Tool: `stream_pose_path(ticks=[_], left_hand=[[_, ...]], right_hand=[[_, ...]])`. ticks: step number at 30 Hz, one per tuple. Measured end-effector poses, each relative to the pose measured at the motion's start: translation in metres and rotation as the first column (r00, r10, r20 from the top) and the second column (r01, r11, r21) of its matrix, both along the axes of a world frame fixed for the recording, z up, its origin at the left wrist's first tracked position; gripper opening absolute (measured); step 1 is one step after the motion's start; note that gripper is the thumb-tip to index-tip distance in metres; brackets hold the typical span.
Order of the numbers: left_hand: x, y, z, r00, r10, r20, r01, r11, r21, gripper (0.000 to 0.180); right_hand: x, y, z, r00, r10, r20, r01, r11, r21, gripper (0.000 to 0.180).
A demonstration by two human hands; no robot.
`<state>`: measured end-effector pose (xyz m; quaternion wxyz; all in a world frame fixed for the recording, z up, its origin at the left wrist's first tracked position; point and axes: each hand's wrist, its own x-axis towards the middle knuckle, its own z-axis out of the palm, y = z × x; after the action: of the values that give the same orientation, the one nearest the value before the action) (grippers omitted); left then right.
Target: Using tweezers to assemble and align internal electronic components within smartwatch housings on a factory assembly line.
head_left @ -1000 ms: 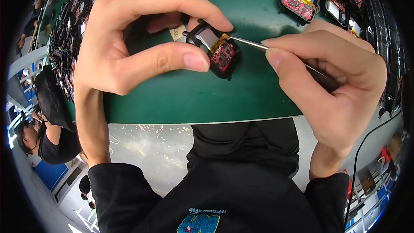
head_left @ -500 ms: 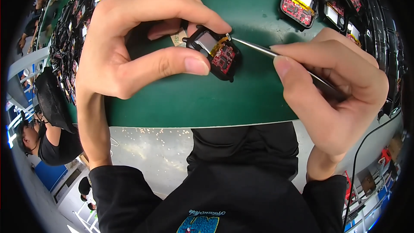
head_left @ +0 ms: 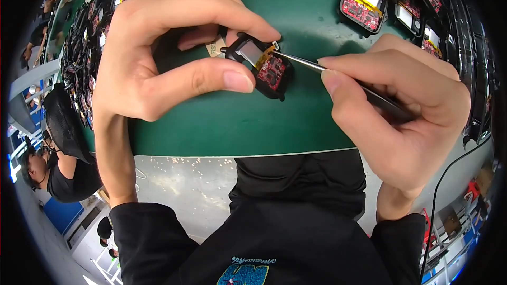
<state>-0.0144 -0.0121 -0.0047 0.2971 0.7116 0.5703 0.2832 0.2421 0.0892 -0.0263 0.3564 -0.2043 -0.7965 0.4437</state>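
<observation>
- Table (head_left: 222, 126): a green mat covers it. Its near edge runs left to right just in front of the person's dark-sleeved torso.
- Left hand (head_left: 158, 58): it is curled into a ring over the mat, left of centre. Forefinger and thumb are pinched on the small black housing with a red circuit board and a silver rectangular cell (head_left: 261, 63), held just above the mat.
- Right hand (head_left: 401, 111): it is closed in a pen-style grip on the thin metal tweezers (head_left: 338, 76). It is placed right of and slightly nearer than the housing.
- Key relation: the tweezers' long axis runs from the near right up to the far left. Their tip meets the orange-yellow strip at the housing's far-right edge, between cell and board. The left hand is the closer of the two; it touches the housing directly.
- Similar black housings with red boards (head_left: 364, 2): several lie in rows at the far right. More dark parts (head_left: 84, 37) line the far left edge. Holding trays, if any, cannot be made out.
</observation>
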Motion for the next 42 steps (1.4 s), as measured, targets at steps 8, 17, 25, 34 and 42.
stream_pose_path(ticks=[8,17,25,34,42], left_hand=[[0.002,0.001,0.000,1.000,0.007,0.010,-0.007,1.000,0.006,0.069],[0.001,0.000,-0.001,1.000,0.010,0.010,-0.010,1.000,0.005,0.068],[0.003,0.002,-0.001,1.000,-0.001,0.009,0.001,1.000,0.010,0.067],[0.005,0.002,0.003,1.000,-0.001,0.003,0.001,1.000,-0.002,0.058],[0.007,0.002,0.005,1.000,0.014,0.002,-0.014,1.000,-0.007,0.056]], right_hand=[[-0.001,-0.002,0.001,1.000,-0.013,0.014,0.013,1.000,-0.001,0.016],[0.008,0.017,0.006,0.980,0.148,0.135,-0.149,0.989,0.000,0.013],[0.007,0.016,0.004,0.983,0.135,0.124,-0.141,0.989,0.040,0.015],[0.010,0.014,0.001,0.995,0.075,0.059,-0.082,0.988,0.127,0.020],[0.009,0.007,-0.003,0.998,-0.007,0.059,-0.008,0.972,0.236,0.029]])
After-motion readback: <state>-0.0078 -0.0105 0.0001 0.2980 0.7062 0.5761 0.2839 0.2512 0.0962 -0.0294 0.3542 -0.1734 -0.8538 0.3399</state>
